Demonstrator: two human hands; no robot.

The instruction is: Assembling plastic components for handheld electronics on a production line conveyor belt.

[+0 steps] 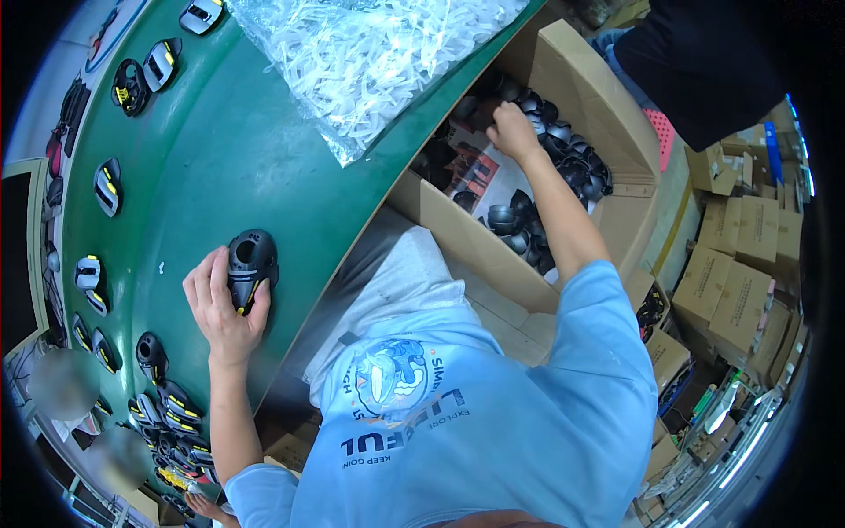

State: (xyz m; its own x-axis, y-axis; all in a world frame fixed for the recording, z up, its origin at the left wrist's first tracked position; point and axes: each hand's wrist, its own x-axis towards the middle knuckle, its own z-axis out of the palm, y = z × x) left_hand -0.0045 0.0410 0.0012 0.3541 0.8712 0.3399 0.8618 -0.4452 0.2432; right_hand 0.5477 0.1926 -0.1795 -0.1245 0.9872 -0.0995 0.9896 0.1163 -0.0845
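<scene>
My left hand (222, 304) is wrapped around a black moulded plastic part (253, 253) on the green table (189, 150). The part has a round hole near its far end and a bit of yellow near my thumb. My right hand (513, 130) reaches into an open cardboard box (519, 277) at the table's right side, above many loose black curved plastic pieces (576, 167). Its fingers are closed, and whatever they grip is hidden or too dark to make out.
A clear plastic bag (370, 62) of small translucent pieces lies at the table's far edge. Grey, black and yellow parts (107, 187) run along the left side, with a heap (172, 422) near another person's hand (207, 508). Stacked cartons (731, 264) and a dark-clothed person (695, 70) are to the right.
</scene>
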